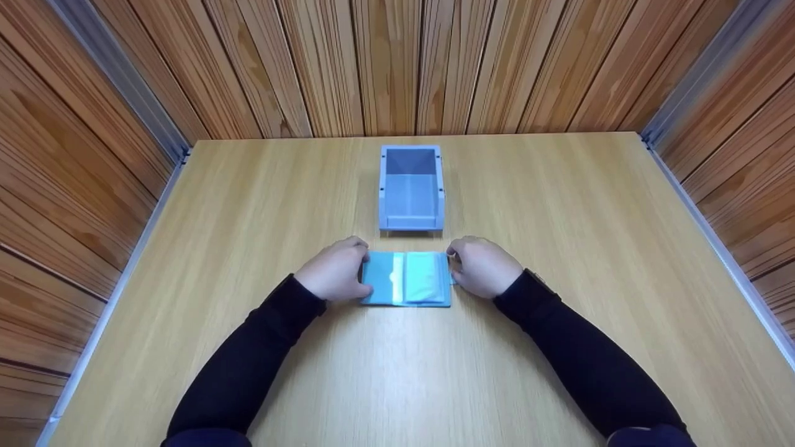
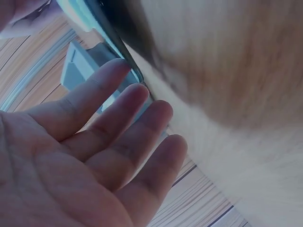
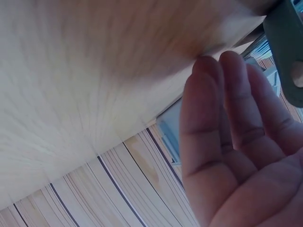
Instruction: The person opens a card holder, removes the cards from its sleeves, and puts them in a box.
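Note:
A blue bifold card holder [image 1: 379, 279] lies spread out on the wooden table, its right half carrying clear plastic sleeves [image 1: 423, 277]. At its left edge my left hand [image 1: 333, 270] pinches it, thumb toward the near corner and forefinger at the far one. In the left wrist view the other fingers [image 2: 151, 175] extend loosely past the edge. Beside the right edge, my right hand [image 1: 486, 266] has its fingers [image 3: 201, 113] bent slightly, next to a short strap [image 3: 284, 47] with a round metal snap [image 3: 297, 73]. The right thumb is out of the right wrist view.
Just beyond the card holder stands a blue-grey plastic bin [image 1: 411, 220], its low front facing me. Wood-plank walls [image 1: 388, 68] enclose the table [image 1: 546, 198] at the back and sides, with metal rails [image 1: 714, 242] along the edges.

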`<state>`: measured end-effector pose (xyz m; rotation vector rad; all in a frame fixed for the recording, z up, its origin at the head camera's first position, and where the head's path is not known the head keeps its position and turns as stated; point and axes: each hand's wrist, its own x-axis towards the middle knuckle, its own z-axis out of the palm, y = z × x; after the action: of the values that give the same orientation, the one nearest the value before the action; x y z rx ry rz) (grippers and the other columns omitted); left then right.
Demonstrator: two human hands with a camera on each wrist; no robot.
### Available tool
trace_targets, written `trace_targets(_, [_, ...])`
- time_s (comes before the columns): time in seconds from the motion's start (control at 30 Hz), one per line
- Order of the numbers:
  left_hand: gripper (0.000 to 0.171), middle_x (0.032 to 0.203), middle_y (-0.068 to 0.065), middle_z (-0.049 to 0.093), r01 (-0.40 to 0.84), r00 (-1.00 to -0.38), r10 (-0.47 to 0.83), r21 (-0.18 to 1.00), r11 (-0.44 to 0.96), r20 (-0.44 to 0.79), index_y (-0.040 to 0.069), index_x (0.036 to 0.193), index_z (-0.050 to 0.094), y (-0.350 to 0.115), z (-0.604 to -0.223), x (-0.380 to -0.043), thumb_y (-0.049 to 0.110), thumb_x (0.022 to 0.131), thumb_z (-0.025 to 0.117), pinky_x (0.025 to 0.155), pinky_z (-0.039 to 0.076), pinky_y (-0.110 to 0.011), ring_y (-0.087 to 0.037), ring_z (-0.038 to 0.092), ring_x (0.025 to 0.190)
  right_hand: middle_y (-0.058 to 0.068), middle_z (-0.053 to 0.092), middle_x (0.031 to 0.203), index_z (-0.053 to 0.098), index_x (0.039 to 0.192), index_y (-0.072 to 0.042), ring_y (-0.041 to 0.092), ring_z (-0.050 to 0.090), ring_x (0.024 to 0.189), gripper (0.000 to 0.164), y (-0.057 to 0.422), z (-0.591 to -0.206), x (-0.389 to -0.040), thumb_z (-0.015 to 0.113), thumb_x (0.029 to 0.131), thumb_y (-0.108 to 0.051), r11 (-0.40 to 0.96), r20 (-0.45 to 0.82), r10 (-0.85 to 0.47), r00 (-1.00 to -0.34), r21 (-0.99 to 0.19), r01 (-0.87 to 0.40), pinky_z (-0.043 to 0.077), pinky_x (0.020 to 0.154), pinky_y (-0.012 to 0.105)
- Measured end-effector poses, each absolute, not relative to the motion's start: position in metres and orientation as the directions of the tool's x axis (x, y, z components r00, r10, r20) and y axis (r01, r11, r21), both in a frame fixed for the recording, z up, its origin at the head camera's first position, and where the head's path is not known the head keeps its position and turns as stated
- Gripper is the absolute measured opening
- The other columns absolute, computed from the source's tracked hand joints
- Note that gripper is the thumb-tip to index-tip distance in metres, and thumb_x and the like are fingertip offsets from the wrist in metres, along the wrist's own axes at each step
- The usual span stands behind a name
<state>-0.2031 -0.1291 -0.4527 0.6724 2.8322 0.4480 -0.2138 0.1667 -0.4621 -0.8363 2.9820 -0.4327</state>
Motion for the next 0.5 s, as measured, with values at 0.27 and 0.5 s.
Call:
trace_targets(0.27, [0.053, 0.116, -0.008, 0.06, 0.409, -0.879, 0.461, 0.311, 0.858, -0.117, 0.001, 0.113, 0.066, -0.1288, -0.4571, -0.2049, 0.034, 0.074, 0.078, 0.093, 0.049, -0.038, -0.023, 0.058, 0.102, 0.014, 0.067, 0.109, 0.064, 0.118, 0.003, 0.029, 0.063, 0.104, 0.042, 0.1662, -0.4587, -0.214, 0.071, 0.084, -0.02, 0.817, 0.058, -0.512, -0.857, -0.277, -0.506, 0.049, 0.094, 0.042])
trace_targets(0.5, [0.049, 0.107, -0.006, 0.061, 0.404, -0.886, 0.45, 0.289, 0.868, -0.111, 0.001, 0.109, 0.066, -0.1273, -0.4575, -0.2038, 0.034, 0.073, 0.077, 0.086, 0.05, -0.038, -0.023, 0.056, 0.092, 0.015, 0.055, 0.137, 0.044, 0.144, -0.002, 0.031, 0.049, 0.13, 0.091, 0.158, -0.4539, -0.2071, 0.079, 0.076, -0.051, 0.778, 0.049, -0.541, -0.839, -0.35, -0.522, 0.038, 0.11, 0.043])
